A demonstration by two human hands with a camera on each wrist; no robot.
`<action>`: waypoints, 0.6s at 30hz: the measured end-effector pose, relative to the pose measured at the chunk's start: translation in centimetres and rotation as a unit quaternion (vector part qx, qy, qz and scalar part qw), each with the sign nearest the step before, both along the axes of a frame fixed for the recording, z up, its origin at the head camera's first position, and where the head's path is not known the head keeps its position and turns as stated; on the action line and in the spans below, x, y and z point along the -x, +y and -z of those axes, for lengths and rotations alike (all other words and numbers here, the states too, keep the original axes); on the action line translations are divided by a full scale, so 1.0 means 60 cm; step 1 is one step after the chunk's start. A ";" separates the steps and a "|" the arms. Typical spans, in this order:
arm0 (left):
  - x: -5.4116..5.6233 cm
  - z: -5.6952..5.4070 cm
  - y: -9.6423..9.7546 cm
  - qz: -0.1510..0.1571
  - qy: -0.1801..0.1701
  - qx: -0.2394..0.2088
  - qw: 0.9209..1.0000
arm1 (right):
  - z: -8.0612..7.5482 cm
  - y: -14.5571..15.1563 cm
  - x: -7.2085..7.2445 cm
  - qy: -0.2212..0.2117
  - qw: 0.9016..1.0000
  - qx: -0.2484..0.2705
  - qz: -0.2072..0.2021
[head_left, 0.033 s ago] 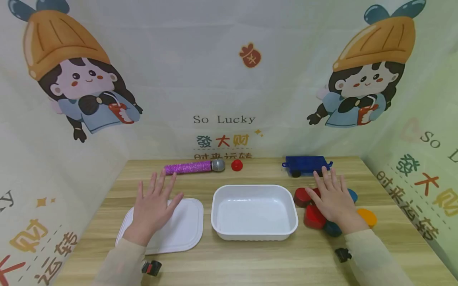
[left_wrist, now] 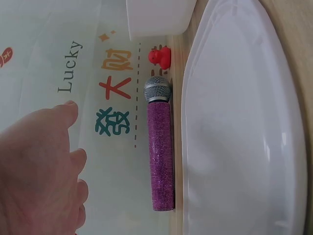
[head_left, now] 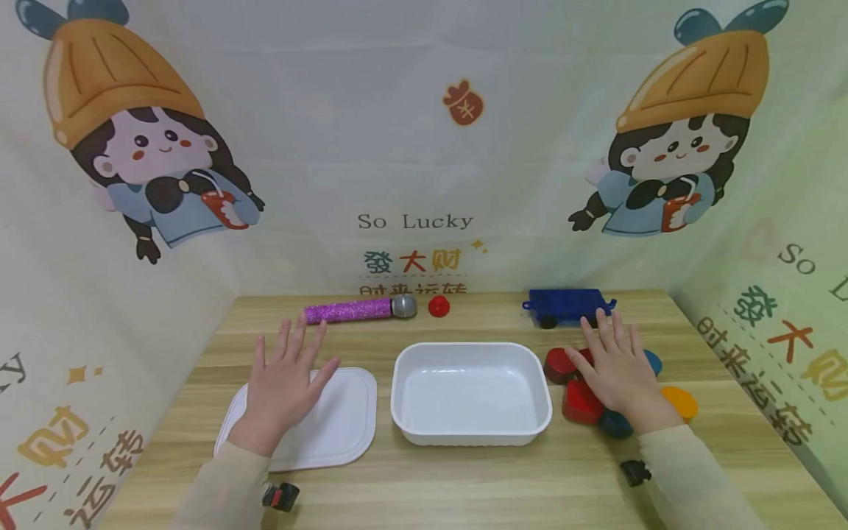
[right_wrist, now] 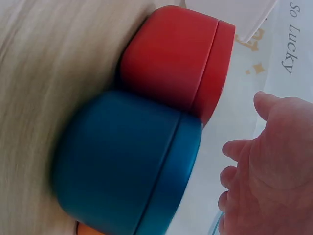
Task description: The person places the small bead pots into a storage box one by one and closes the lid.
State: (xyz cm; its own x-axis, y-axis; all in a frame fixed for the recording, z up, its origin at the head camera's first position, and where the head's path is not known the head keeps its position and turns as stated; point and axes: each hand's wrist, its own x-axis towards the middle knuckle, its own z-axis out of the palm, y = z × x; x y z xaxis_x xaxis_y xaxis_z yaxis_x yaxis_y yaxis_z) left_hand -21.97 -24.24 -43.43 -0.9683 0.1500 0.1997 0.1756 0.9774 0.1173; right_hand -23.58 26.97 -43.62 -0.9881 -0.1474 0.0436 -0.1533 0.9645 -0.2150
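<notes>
Above a flat white rounded lid (head_left: 344,416), the left hand (head_left: 281,386) spreads, grip empty; likewise the right hand (head_left: 621,375), above a rounded red piece (right_wrist: 168,61) and rounded blue piece (right_wrist: 120,161). Nothing has visibly shifted; the work stands unadvanced.

Evenly lit, a pale fabric backdrop (head_left: 318,147) encloses a wood-grain tabletop (head_left: 457,486) on the left, right and far sides. Above the table's far edge, two orange-hatted cartoon figures (head_left: 172,143) flank "So Lucky" lettering (head_left: 416,221) and a red pouch motif (head_left: 464,103).
</notes>
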 end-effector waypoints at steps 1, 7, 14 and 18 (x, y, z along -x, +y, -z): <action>0.000 0.000 -0.001 0.000 -0.001 0.000 1.000 | 0.001 0.000 0.000 0.001 1.000 0.000 0.001; 0.000 0.003 -0.004 0.003 -0.001 -0.001 1.000 | -0.001 0.006 -0.002 0.008 1.000 0.006 0.005; 0.004 0.014 0.002 0.021 0.041 -0.014 0.999 | -0.004 0.016 -0.010 0.049 0.999 0.001 -0.015; 0.002 0.020 0.016 0.054 0.053 -0.067 0.995 | -0.004 0.024 -0.022 0.128 0.990 0.004 -0.060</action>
State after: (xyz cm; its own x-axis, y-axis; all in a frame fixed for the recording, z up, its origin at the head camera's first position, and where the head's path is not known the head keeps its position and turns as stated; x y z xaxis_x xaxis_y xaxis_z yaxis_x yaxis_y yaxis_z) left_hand -22.10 -23.26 -44.64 -0.9202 0.2178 0.3253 0.2976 0.9290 0.2199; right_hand -22.23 28.38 -43.39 -0.9201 -0.2617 0.2914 -0.3169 0.9346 -0.1614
